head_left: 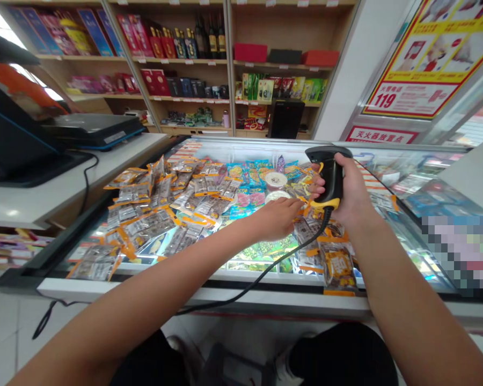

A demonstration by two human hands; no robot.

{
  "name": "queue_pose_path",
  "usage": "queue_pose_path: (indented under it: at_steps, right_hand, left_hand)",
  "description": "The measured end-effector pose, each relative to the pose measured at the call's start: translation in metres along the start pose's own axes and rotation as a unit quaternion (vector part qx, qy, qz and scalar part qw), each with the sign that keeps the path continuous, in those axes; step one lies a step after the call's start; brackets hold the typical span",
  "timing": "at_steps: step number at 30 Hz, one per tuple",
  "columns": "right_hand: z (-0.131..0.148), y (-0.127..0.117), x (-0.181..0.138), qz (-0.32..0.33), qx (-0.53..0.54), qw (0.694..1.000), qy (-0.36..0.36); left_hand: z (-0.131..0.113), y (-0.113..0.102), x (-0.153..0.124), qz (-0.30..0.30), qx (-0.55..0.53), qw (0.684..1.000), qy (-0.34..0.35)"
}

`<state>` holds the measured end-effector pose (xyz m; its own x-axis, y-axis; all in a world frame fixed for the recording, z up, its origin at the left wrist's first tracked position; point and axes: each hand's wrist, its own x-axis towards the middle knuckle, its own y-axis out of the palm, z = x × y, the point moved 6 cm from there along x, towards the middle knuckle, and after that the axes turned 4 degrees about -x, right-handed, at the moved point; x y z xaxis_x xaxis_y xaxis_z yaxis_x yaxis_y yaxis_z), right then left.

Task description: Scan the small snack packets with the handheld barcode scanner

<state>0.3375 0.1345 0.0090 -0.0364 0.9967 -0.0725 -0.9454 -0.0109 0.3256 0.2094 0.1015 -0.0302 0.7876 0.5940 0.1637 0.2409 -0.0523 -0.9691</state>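
**Black-and-yellow plastic barcode scanner (pixel 330 179) gripped in right hand (pixel 353 193); left hand's (pixel 279 217) hold unclear**

The scanner sits at 3 o'clock from the view's centre, upright above a glass-topped chest with a white front rim (pixel 301 301). The right hand wraps its handle, thumb high at the back, fingertips curling round the near-9-o'clock side; the palm side is hidden. The left forearm slants in from 7 o'clock, palm down, fingers stretched toward 2 o'clock. Its fingertips blend into clear plastic packets with orange edges (pixel 145 225), so I cannot tell whether they pinch one. More packets heap at 9 o'clock. A black terminal (pixel 12 134) is cut off at 9 to 10 o'clock; pixel blocks mask a patch near 4.
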Motion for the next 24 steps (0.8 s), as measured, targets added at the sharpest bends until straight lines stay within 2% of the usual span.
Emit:
queue_pose_path:
  at_steps: [3, 6, 10, 12, 15, 19, 22, 24]
  right_hand:
    - [-0.002, 0.000, 0.002, 0.000, -0.007, 1.000, 0.001]
    - [-0.004, 0.001, 0.002, 0.008, -0.023, 1.000, 0.000]
    - [-0.007, 0.005, 0.000, 0.017, -0.036, 0.999, 0.013]
    - [-0.009, 0.007, -0.001, 0.014, -0.030, 0.999, 0.032]
    - [-0.012, 0.009, -0.002, 0.005, -0.018, 0.999, 0.050]
    - [-0.013, 0.009, -0.002, 0.011, -0.021, 0.999, 0.045]
    - [-0.013, 0.009, -0.001, 0.016, -0.033, 0.999, 0.037]
    - [-0.013, 0.008, 0.000, 0.008, -0.033, 0.999, 0.041]
  left_hand:
    - [0.014, 0.007, 0.006, 0.008, -0.018, 1.000, 0.007]
    - [0.022, 0.004, -0.006, -0.003, 0.026, 1.000, -0.005]
    - [0.022, -0.006, -0.027, 0.025, 0.105, 0.993, -0.053]
    - [0.018, -0.013, -0.033, 0.021, 0.135, 0.988, -0.074]
    - [0.008, -0.014, -0.032, -0.007, 0.110, 0.993, -0.037]
    - [0.001, -0.001, -0.027, 0.005, 0.025, 0.999, 0.029]
    - [0.004, 0.002, -0.029, -0.003, 0.045, 0.999, -0.003]
    - [0.006, 0.000, -0.033, -0.002, 0.084, 0.995, -0.054]
